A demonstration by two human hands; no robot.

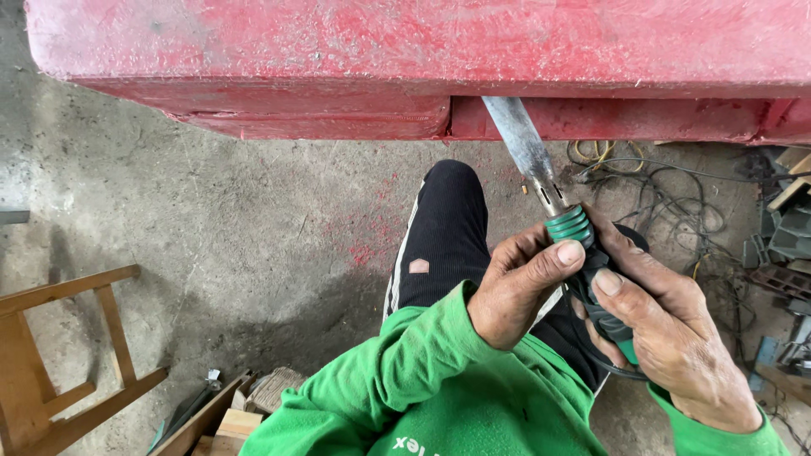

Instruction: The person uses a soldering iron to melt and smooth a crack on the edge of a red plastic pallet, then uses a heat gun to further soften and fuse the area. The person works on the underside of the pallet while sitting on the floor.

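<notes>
A green and black power tool point(587, 253) with a long metal nozzle point(525, 152) points up at the underside edge of a worn red metal body point(405, 51). My left hand point(522, 283) grips the tool's ribbed green collar, thumb on top. My right hand point(667, 329) wraps the rear handle from the right. Both arms wear green sleeves. My knee in black trousers point(448, 228) rises just left of the tool.
A wooden stool frame point(59, 355) stands at the lower left on the concrete floor point(211, 219). Wood offcuts point(232, 418) lie by my left elbow. Tangled cables point(667, 194) and metal scrap point(786, 228) crowd the right side. Red paint flakes speckle the floor.
</notes>
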